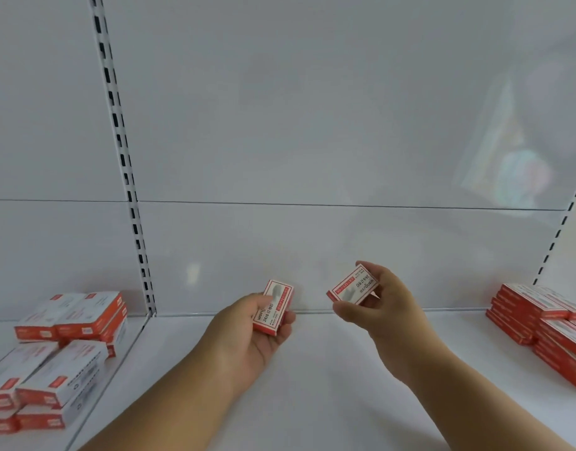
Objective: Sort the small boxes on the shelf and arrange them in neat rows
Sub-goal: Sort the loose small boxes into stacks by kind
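You are facing a white shelf [312, 369] with a white back panel [312, 125] behind it. Both your bare arms reach forward over the shelf, and each hand holds 1 small red-and-white box.

Your left hand [247, 330] is palm-up, fingers curled under and thumb over a small box [275, 305] that stands roughly lengthwise away from you, its printed white top facing up. It is raised just above the shelf, close to the back panel.

Your right hand [377, 304] pinches a second small box [353, 288] between thumb below and fingers above. This box is tilted, its printed face turned toward you, and it sits a little higher than the other. The 2 boxes are near each other but not touching.

At the far right of the shelf, a stack of matching boxes [540, 320] lies in several layers. At the far left, beyond a slotted upright [127, 177], larger red-and-white cartons [62, 346] are piled loosely on the neighbouring shelf section.
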A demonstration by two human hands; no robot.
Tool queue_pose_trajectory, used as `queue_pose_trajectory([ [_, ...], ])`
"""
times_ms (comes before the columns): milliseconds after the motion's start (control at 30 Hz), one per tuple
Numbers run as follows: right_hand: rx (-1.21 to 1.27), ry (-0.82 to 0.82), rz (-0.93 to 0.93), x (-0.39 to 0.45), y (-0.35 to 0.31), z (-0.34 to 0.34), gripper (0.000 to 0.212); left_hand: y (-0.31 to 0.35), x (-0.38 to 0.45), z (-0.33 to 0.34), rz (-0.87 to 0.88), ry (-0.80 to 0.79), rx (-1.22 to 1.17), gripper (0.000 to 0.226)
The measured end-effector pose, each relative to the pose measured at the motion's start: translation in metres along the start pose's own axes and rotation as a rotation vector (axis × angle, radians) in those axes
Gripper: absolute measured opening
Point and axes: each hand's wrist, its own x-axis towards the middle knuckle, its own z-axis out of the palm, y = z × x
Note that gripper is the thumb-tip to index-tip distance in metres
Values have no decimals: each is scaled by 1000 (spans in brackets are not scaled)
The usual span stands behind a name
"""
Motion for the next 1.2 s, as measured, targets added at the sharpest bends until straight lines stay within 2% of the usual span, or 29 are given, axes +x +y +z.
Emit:
queue_pose_trajectory([
  [133,58,-22,67,1,0,-4,73,3,4,-2,72,-48,189,20],
  [333,33,-118,114,-7,-6,-2,70,-4,9,0,148,-39,450,23],
  [467,104,-107,112,-22,-21,1,66,-5,-1,5,128,-62,425,27],
  [567,171,-80,135,-43,-32,-8,67,-10,-18,11,77,-137,397,32],
  [667,269,-16,131,-66,-41,-28,49,-18,-34,32,61,-215,382,29],
  [800,102,123,58,-88,-55,-80,47,-40,-55,85,-19,-320,468,19],
  [900,-50,210,7,-97,-65,-124,36,-65,-65,129,9,-360,624,12],
  [1067,-284,364,-32,-89,-83,-212,33,-127,-50,199,48,-335,750,13],
  [1200,-463,340,64,-65,-90,-266,33,-166,-32,249,128,-254,794,27],
])
